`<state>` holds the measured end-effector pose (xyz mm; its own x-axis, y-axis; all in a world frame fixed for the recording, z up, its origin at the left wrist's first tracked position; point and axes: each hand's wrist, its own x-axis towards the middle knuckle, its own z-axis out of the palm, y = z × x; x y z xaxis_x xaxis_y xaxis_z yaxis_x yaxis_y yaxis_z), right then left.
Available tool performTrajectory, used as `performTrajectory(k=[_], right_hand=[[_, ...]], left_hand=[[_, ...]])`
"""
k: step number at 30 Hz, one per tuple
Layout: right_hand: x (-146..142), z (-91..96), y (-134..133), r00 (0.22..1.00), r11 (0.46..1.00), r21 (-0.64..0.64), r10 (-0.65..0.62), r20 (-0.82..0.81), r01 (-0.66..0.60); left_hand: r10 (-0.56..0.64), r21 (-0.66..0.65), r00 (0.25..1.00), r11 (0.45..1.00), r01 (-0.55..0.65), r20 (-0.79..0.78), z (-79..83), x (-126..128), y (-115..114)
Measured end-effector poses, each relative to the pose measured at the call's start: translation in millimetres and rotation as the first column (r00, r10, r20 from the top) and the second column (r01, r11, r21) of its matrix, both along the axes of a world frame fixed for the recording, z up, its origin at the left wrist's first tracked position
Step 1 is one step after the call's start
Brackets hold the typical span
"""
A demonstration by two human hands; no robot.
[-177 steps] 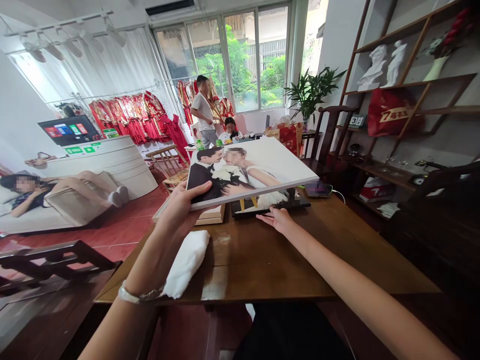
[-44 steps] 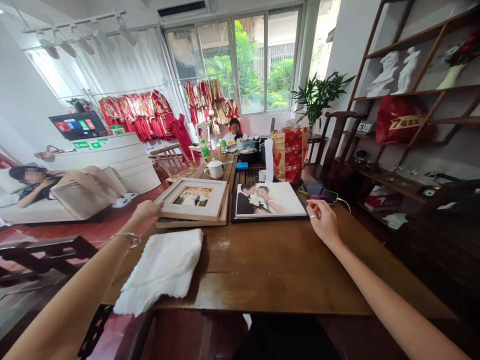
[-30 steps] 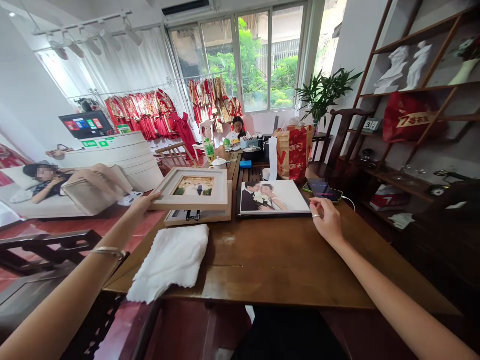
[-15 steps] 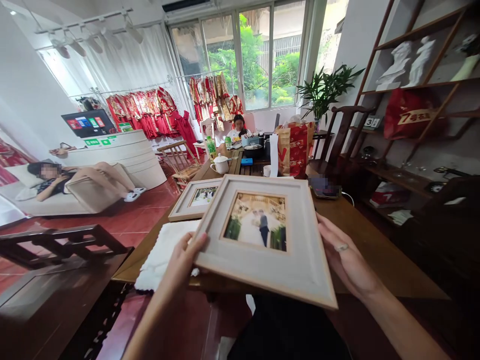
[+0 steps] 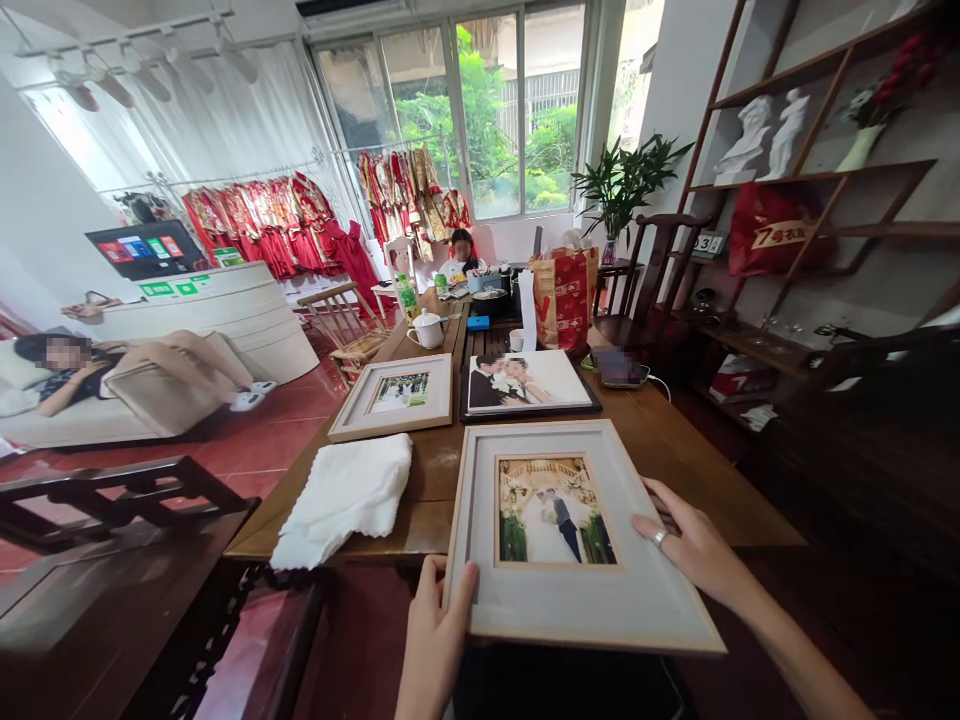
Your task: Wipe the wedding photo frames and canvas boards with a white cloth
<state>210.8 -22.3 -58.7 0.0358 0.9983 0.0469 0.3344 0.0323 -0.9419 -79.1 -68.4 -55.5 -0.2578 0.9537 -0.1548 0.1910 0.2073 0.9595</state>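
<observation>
A light-wood picture frame [image 5: 592, 600] with a wide pale mat and a wedding photo is between my hands, tilted toward me at the table's near edge. My left hand [image 5: 442, 610] grips its lower left side, thumb on the front. On the right side, my right hand [image 5: 686, 540], with a ring on one finger, holds the frame's edge. Just beyond lies a large couple's photo [image 5: 525, 383] on a dark backing. Left of that rests a second light-wood picture frame [image 5: 394, 392]. A crumpled white cloth [image 5: 349, 495] lies near the table's left corner.
On the wooden table [image 5: 720, 480] stand a white teapot [image 5: 426, 328], a red paper bag [image 5: 566, 300] and a phone [image 5: 622, 372] with a cable. A dark chair [image 5: 127, 520] is at left. One person lies on a sofa [image 5: 150, 400]; another sits beyond the table.
The picture frame has come down and to the right, closer to me, with both hands still on it. The couple's photo behind it is now uncovered.
</observation>
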Motion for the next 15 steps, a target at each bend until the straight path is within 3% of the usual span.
performTrajectory(k=[9,15], right_hand=[[3.5,5.3,31.8,0.947,0.993,0.118,-0.023,0.319,-0.015],[6.4,4.6,39.8,0.945,0.993,0.106,0.015,0.328,-0.052]], left_hand=[[-0.008,0.033,0.970,0.999,0.017,-0.243,6.0,-0.3,10.2],[-0.015,0.041,0.871,0.998,0.041,-0.492,5.3,-2.2,18.5]])
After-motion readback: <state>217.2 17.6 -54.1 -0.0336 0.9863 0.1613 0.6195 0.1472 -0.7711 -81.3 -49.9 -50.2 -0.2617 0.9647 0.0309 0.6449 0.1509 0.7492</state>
